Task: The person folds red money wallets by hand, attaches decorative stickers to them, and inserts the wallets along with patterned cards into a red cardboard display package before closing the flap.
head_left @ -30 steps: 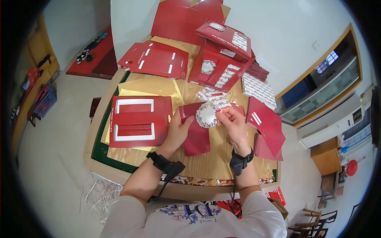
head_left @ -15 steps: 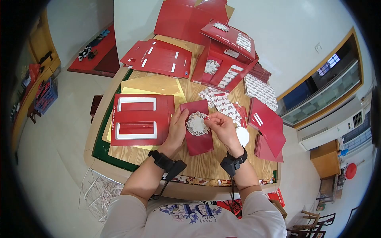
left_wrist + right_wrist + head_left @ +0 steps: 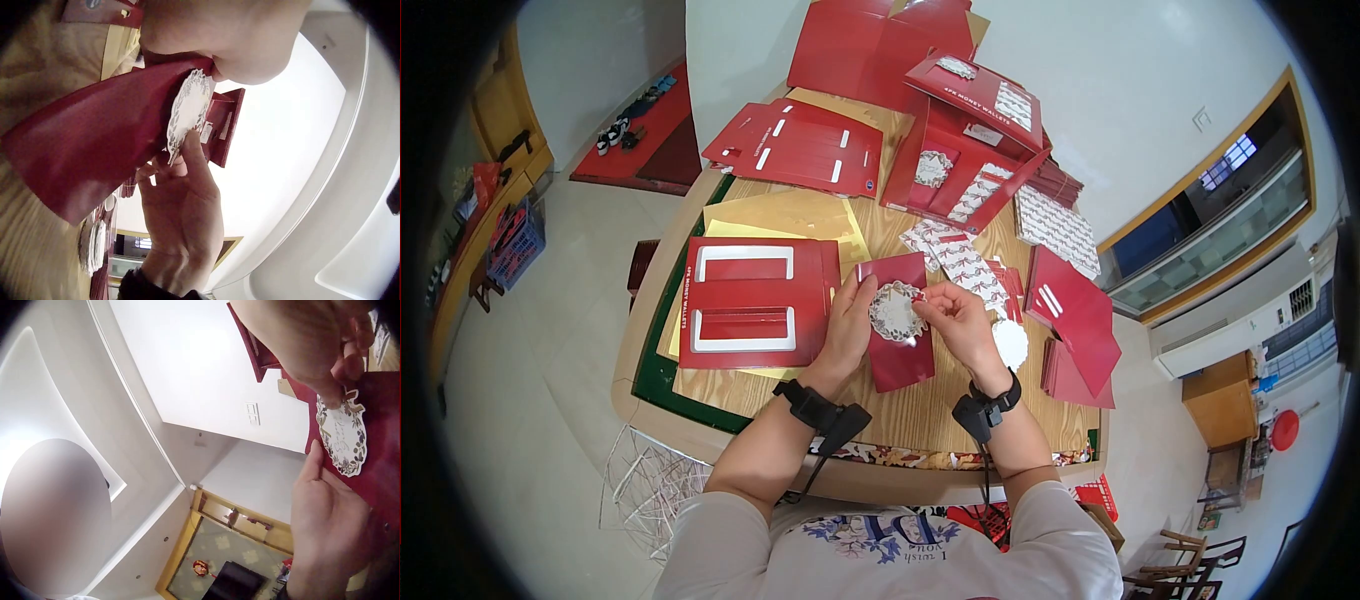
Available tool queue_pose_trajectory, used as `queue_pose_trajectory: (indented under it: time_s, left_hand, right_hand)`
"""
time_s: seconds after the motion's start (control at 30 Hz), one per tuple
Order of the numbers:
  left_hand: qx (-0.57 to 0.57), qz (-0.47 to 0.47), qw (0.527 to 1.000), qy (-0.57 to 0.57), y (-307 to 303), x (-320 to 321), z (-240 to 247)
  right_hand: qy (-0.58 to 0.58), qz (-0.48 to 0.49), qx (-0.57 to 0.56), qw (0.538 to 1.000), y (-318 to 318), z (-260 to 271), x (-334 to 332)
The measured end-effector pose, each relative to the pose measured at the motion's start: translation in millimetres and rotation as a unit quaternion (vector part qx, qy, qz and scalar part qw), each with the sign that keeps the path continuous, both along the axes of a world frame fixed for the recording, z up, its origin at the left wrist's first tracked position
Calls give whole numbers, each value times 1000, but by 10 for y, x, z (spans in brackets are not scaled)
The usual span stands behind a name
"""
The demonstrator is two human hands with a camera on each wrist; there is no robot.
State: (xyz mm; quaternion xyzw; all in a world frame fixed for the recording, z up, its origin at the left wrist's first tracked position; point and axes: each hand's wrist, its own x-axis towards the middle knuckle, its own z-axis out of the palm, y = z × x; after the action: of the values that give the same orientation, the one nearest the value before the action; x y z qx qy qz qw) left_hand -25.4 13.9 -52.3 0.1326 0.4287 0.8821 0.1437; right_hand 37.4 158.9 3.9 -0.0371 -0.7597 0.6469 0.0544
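Note:
A dark red envelope (image 3: 903,363) is held upright-tilted by my left hand (image 3: 845,325), thumb on its face and the other fingers behind. Against the envelope's face lies a round white tag with a leafy wreath border (image 3: 894,314); in the right wrist view the tag (image 3: 340,439) shows grey lettering. My right hand (image 3: 963,330) pinches the tag's edge between thumb and fingers. The left wrist view shows the right hand (image 3: 181,215) at the rim of the tag (image 3: 189,106), with the envelope (image 3: 94,137) behind.
Patterned cards (image 3: 968,268) and a white scalloped piece (image 3: 1010,343) lie right of the envelope. More red envelopes (image 3: 1072,310) are at the right. A red card with two white-framed slots (image 3: 758,333) lies left. A red display box (image 3: 945,165) stands behind.
Over the past second the tag has moved left and down onto the envelope's face, with my right hand on its edge. The envelope has shifted slightly right. Little differs over the last half second.

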Motion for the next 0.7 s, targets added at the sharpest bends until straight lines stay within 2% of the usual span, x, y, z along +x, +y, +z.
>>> queue_pose_trajectory:
  time_s: [0.37, 0.47, 0.7]
  left_hand:
    - [-8, -11, 1000, -5, 9, 35, 95]
    - [-102, 17, 990, 94, -8, 58, 117]
    - [-99, 9, 992, 79, -23, 52, 138]
  right_hand:
    - [5, -4, 11, 1000, 8, -55, -20]
    - [9, -6, 19, 1000, -2, -46, -21]
    - [13, 0, 17, 1000, 10, -59, -23]
